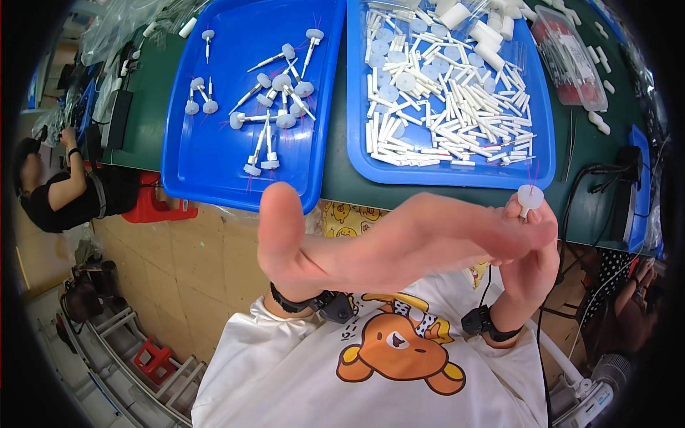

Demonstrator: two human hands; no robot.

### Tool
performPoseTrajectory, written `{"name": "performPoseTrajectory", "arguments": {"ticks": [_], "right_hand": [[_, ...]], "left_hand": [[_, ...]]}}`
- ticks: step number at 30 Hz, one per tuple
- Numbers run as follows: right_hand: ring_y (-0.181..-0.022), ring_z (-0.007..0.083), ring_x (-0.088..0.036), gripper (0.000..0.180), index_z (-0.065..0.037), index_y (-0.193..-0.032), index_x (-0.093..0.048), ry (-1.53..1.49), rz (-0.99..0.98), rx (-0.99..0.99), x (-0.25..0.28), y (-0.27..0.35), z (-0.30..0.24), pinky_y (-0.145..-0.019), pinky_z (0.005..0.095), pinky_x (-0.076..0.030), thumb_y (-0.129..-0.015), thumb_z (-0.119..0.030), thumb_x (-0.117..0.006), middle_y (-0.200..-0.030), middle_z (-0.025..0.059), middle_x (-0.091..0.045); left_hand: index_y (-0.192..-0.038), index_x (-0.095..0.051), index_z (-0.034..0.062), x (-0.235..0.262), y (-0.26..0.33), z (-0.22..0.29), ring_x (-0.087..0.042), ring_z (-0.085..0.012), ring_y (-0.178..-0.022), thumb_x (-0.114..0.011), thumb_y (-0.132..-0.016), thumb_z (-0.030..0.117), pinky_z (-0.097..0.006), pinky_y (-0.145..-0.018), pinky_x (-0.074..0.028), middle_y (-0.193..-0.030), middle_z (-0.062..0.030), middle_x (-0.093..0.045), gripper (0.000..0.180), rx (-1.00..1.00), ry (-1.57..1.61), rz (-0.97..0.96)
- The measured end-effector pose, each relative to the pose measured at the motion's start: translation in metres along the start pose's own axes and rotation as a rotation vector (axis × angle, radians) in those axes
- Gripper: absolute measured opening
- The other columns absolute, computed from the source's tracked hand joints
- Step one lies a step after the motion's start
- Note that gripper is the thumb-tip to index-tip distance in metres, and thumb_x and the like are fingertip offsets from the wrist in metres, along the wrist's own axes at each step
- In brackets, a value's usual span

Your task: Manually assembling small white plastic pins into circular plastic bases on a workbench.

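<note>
My right hand [534, 265] is closed around a small white disc piece [530, 197] with a short stem, its fingers pinching it near the table's front edge. Thin red threads rise from the disc. My left hand [385, 246] stretches across in front of me, fingers extended towards the right hand and thumb raised apart. Its fingertips overlap the right hand, so whether they touch it or the disc piece is hard to see. Beyond the left thumb, a blue tray [214, 171] holds several disc-and-stem pieces [284, 118] with red threads.
Another blue tray [357, 160] contains many white tubes [464, 118], translucent discs and larger white cylinders. A clear plastic box [571, 64] with red contents stands on the green table [342, 187]. Black cables [581, 175] lie at right. A seated person [64, 178] is at far left.
</note>
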State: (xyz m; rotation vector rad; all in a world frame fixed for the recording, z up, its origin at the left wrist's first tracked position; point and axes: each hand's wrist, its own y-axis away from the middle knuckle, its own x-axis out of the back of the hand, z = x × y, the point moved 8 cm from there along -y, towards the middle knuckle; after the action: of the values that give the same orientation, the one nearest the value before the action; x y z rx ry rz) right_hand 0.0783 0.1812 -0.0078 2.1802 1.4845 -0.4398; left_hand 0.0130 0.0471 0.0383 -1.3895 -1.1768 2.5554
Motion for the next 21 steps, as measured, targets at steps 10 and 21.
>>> {"name": "performPoseTrajectory", "arguments": {"ticks": [10,21], "right_hand": [[-0.054,0.0157,-0.054,0.032,0.006,-0.104,-0.058,0.017,-0.072,-0.009,-0.005,-0.001,-0.001,-0.055,0.0267,-0.043,-0.1,-0.021,-0.042,-0.062,0.01,-0.059],[-0.049,0.0139,-0.047,0.031,0.003,-0.103,-0.057,0.055,-0.097,0.088,-0.001,-0.005,-0.003,-0.058,0.0273,-0.039,-0.102,-0.021,-0.038,-0.056,0.0072,-0.055]], "left_hand": [[-0.155,0.001,0.0106,-0.003,0.008,0.001,-0.003,-0.0445,-0.146,-0.038,-0.084,0.078,-0.06,-0.111,-0.025,-0.159,-0.0199,0.004,0.105,0.304,0.14,0.256],[-0.147,-0.031,0.0083,0.03,0.025,-0.005,-0.033,-0.0336,-0.135,-0.044,-0.097,0.041,-0.064,-0.103,-0.034,-0.151,-0.0093,-0.031,0.062,0.367,0.365,0.749]]}}
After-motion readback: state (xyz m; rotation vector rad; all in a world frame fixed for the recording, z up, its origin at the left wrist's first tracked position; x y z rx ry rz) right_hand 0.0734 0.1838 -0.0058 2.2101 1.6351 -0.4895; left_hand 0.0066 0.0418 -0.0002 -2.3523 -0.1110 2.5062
